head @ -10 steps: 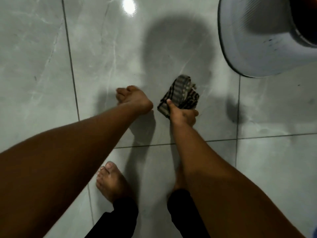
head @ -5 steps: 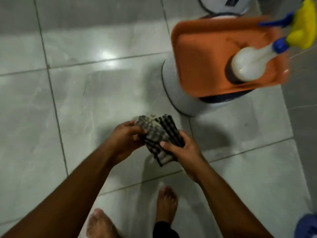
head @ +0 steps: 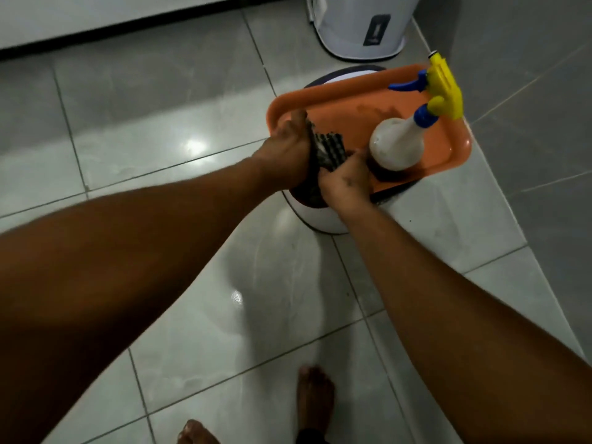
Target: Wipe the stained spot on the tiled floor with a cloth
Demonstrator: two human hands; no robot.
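Spray bottle [head: 397,145] blocks tray [head: 358,91] right; tray rear bare; floor [head: 153,123] left open.

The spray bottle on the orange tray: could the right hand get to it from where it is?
Probably yes. The right hand is right beside the spray bottle on the orange tray, nothing between them. But it grips the checked cloth with the left hand, so it must let go first.

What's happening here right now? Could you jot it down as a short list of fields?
Setting: grey tiled floor
Cloth: dark checked cloth, bunched over the near edge of the orange tray
Left hand: grip closed on the cloth
Right hand: grip closed on the cloth
Also on tray: spray bottle, upright, yellow trigger head
Tray support: white round stool or bin
Behind: white bin
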